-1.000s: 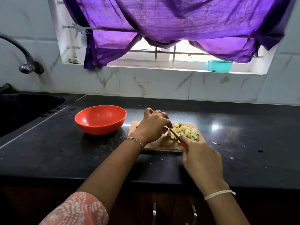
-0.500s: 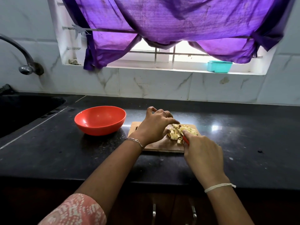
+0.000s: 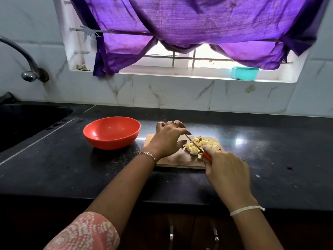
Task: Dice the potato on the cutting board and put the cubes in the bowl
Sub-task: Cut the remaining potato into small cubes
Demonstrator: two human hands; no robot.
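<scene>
Kitchen shot from the head camera. The potato cubes [image 3: 201, 145] are sitting in a loose pale-yellow pile on the right half of the wooden cutting board [image 3: 174, 159], which lies flat on the black counter [image 3: 72, 168]. Every cube I can see is on the board. The red bowl [image 3: 108, 143] stands upright just beside the board's left edge, not quite touching it as far as I can tell.

The right hand [image 3: 227, 170] is wrapped around the red handle of a small knife [image 3: 195, 144], index finger stretched along the top. The blade slants up and to the left across the pile, with its tip near the fingers of the other hand. The left hand [image 3: 167, 139] is arched over the left side of the board, fingers bent and thumb tucked right up against the pile. I honestly can't tell whether it's pinching a piece or only bracing there.

The left wrist has a thin bracelet [image 3: 147, 155], the right a white thread band [image 3: 246, 210], and a pink patterned sleeve [image 3: 84, 233] shows at the bottom.

Off to the left there's a dark sink [image 3: 27, 120] with a curved tap [image 3: 27, 58] on the wall. A purple curtain [image 3: 198, 20] hangs over the window, and a teal tub [image 3: 245, 73] sits on the sill. If it has a label, it's too small to read.
</scene>
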